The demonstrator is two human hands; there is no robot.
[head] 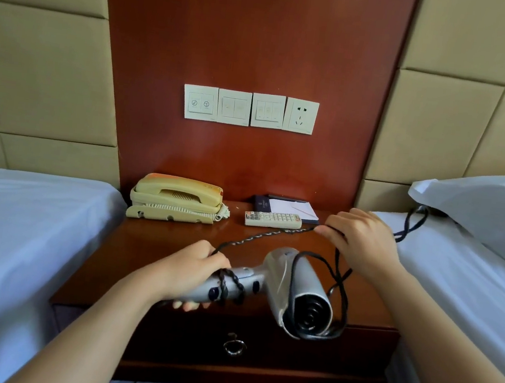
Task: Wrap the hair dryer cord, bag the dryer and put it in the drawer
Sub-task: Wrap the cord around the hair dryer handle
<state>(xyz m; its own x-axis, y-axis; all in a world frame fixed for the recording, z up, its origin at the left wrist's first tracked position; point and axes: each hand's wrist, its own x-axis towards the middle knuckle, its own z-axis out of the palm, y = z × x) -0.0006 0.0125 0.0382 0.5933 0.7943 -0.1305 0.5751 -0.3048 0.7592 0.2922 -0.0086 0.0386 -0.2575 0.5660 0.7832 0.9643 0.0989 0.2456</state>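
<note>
Wrapping is partly done: the left hand (194,267) grips the hair dryer (280,290) handle above the worktop (155,243), a few cord (268,233) turns on it; the right hand (363,240) pinches the slack. Bagging remains, the drawer (258,341) still shut.

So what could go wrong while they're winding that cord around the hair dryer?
1. The cord stretches low across the nightstand right by the remote; pulling it taut could sweep the remote along.
2. Loops around the hair dryer barrel hang slack and might slip off the front.
3. The cord's far end trails onto the bed beside the pillow and may snag there.
</note>
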